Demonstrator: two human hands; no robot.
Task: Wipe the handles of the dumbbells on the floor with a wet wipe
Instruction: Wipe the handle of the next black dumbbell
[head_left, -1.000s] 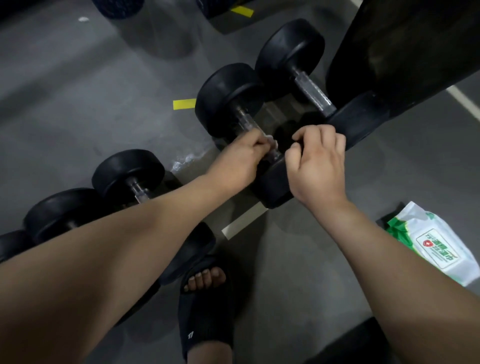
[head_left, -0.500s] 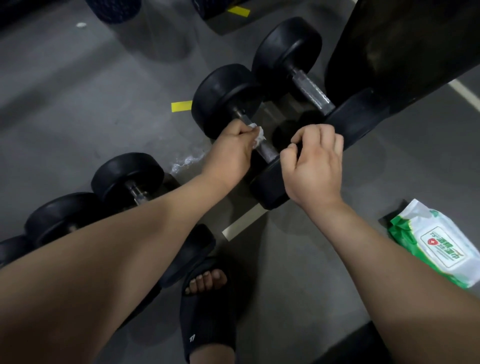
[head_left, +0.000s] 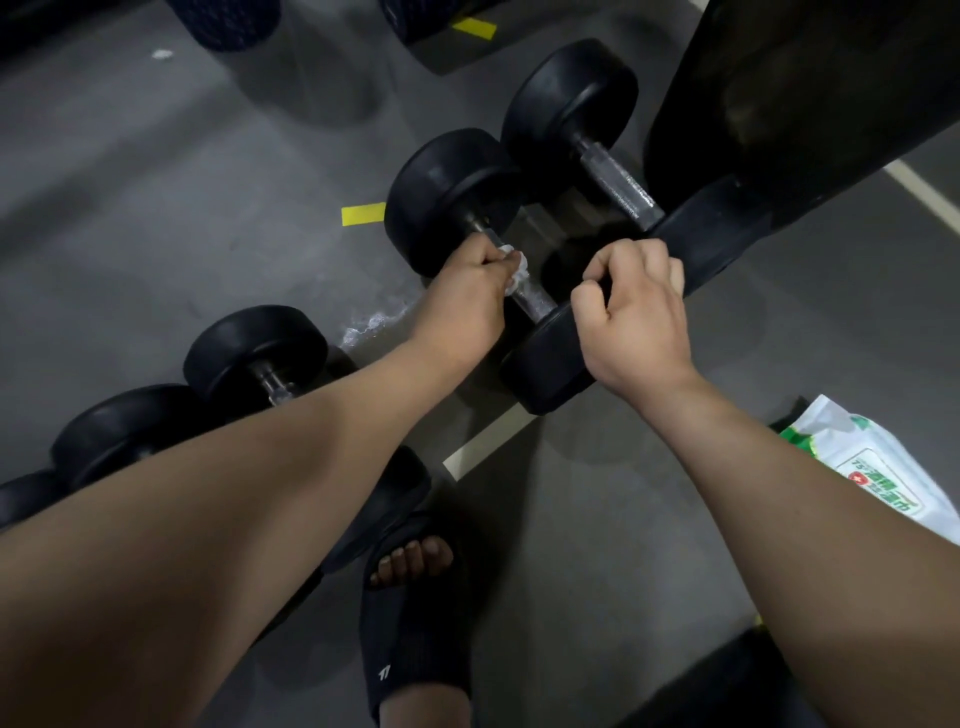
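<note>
Both hands on one floor dumbbell (head_left: 452, 208), wipe on the bar.
Right hand (head_left: 631, 317): fingers curled over rim of near head (head_left: 540, 374), gripping it. Left hand (head_left: 470, 291): fingers closed round handle (head_left: 535, 301), wet wipe (head_left: 517, 270) bunched between fingers and bar, edge poking out, just short of the far head.

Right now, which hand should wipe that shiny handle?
Left: the left hand holds the crumpled white wet wipe against the silver metal handle; the right hand grips the black dumbbell end.
</note>
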